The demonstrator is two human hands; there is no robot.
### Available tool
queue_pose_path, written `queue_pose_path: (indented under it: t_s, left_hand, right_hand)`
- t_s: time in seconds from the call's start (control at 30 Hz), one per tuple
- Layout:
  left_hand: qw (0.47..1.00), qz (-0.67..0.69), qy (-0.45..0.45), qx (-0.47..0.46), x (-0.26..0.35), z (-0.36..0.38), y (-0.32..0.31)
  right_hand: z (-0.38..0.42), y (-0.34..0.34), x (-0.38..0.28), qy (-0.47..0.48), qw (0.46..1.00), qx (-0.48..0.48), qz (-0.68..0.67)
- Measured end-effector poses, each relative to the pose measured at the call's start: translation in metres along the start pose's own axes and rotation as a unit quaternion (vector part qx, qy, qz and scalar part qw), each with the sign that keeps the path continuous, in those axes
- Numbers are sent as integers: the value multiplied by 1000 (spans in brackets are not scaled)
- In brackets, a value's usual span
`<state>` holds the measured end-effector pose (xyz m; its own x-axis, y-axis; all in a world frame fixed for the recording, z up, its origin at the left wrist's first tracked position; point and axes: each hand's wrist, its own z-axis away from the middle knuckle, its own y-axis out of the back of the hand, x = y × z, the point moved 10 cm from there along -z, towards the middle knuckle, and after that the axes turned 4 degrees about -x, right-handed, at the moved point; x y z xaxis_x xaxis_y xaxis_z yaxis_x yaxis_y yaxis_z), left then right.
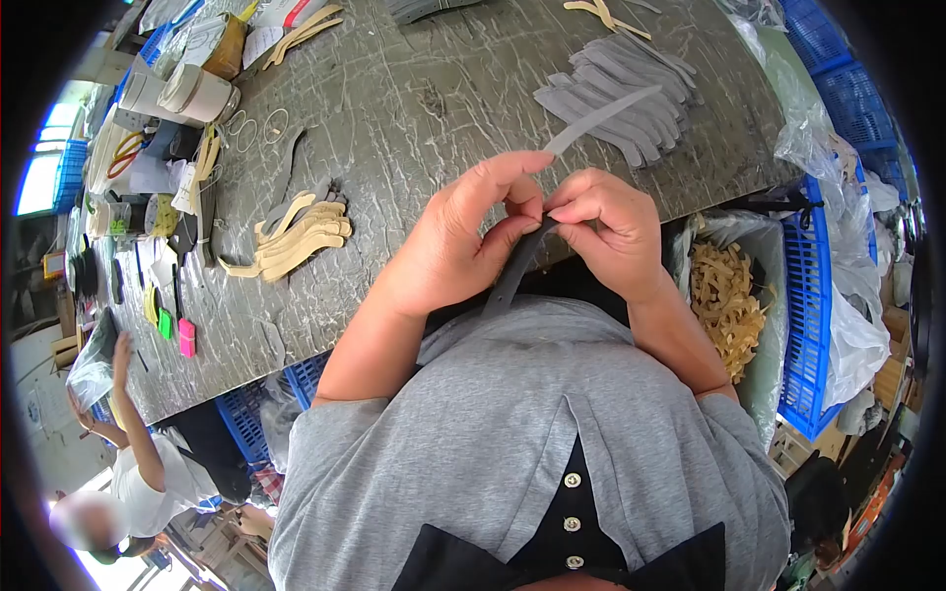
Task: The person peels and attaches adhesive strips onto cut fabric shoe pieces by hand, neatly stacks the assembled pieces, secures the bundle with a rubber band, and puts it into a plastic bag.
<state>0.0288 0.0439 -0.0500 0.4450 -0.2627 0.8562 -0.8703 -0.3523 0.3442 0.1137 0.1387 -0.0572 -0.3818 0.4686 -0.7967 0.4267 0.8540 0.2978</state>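
Both of my hands meet in front of my chest, close to the table's near edge. My left hand (473,217) pinches a dark strip (514,264) between thumb and fingers, and its lower end with small holes hangs toward my shirt. My right hand (613,231) grips the same strip at its upper end, fingertips touching the left ones. A pale grey strip (603,118) sticks out above my fingers and slants up to the right; where it meets the dark one is hidden. Beyond it lies a fanned pile of grey strips (631,74).
Tan curved strips (305,236) lie stacked on the table (394,128) at left. Jars (197,94), scissors (125,155) and markers (187,337) line its left side. At right stand a lined bin of tan scraps (724,305) and a blue crate (806,315). Another person (148,473) works at lower left.
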Motion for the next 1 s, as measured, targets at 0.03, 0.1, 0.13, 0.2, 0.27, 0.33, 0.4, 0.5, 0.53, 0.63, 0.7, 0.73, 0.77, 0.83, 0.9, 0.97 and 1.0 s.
queue_pose_path:
  t_s: [0.03, 0.1, 0.13, 0.2, 0.27, 0.33, 0.4, 0.5, 0.53, 0.63, 0.7, 0.73, 0.77, 0.83, 0.9, 0.97, 1.0]
  left_hand:
    - [1000, -12, -1, 7, -1, 2, -1]
    - [999, -28, 1, 18, -4, 4, -4]
    - [999, -31, 3, 22, -6, 5, -5]
    - [998, -41, 11, 47, -10, 7, -4]
    - [994, -53, 23, 92, -14, 10, 2]
    - [977, -48, 83, 192, -40, 17, 27]
    - [955, 18, 124, 270, -60, 25, 53]
    - [910, 180, 131, 351, -80, 39, 87]
    - [893, 216, 115, 377, -85, 45, 95]
    - [867, 289, 54, 401, -94, 60, 121]
    - [858, 323, 36, 398, -93, 65, 129]
    - [850, 341, 46, 400, -91, 68, 128]
    - [846, 345, 56, 403, -92, 72, 125]
    - [839, 352, 80, 408, -95, 80, 118]
    - [839, 344, 137, 398, -104, 92, 106]
    - [836, 358, 173, 378, -113, 97, 89]
    - [842, 347, 185, 369, -112, 96, 81]
  right_hand:
    - [0, -1, 1, 1, 1000, -1, 1]
    - [2, -2, 2, 0, 1000, -1, 3]
    - [3, -2, 2, -1, 1000, -1, 4]
    - [4, -3, 2, 4, 1000, 4, 24]
    - [5, -4, 2, 5, 999, 7, 31]
    - [4, -5, 2, 4, 1000, 7, 24]
    - [5, -8, 13, -46, 999, -3, 27]
    - [4, -21, 35, -157, 987, -20, 33]
    - [5, -27, 44, -200, 979, -25, 35]
    - [-2, -57, 54, -68, 974, -70, 203]
    - [-2, -65, 54, -39, 938, -86, 332]
    - [-6, -61, 45, -16, 931, -60, 359]
    - [-10, -59, 36, 6, 922, -36, 385]
    - [-7, -41, 41, -4, 945, -6, 328]
    - [-1, -19, 59, -93, 978, 23, 187]
    - [18, -9, 84, -259, 964, 49, -44]
    - [22, -11, 84, -278, 950, 40, -136]
